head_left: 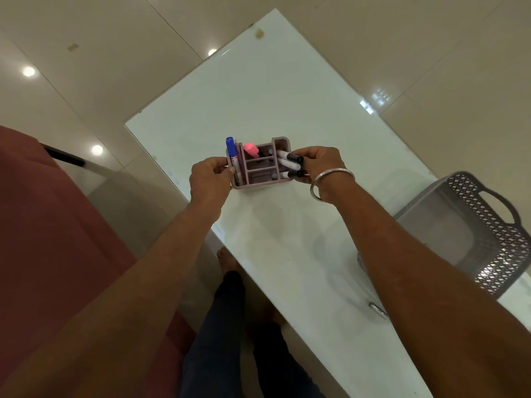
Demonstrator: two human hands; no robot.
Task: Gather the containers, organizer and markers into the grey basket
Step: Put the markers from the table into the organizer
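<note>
A mauve desk organizer (260,179) with several compartments stands on the white glass table (273,90), near its left edge. It holds a blue-capped marker (231,149), a pink highlighter (251,149) and white markers with black caps (290,162). My left hand (209,179) grips the organizer's left end. My right hand (319,163) is on its right end, fingers around the black-capped markers. The grey lattice basket (485,225) with a handle sits at the table's right side, well apart from both hands.
A small metal object (378,310) lies on the table close to me. A red-covered piece of furniture (43,225) stands to the left. My legs and a bare foot (227,259) show beside the table's near edge.
</note>
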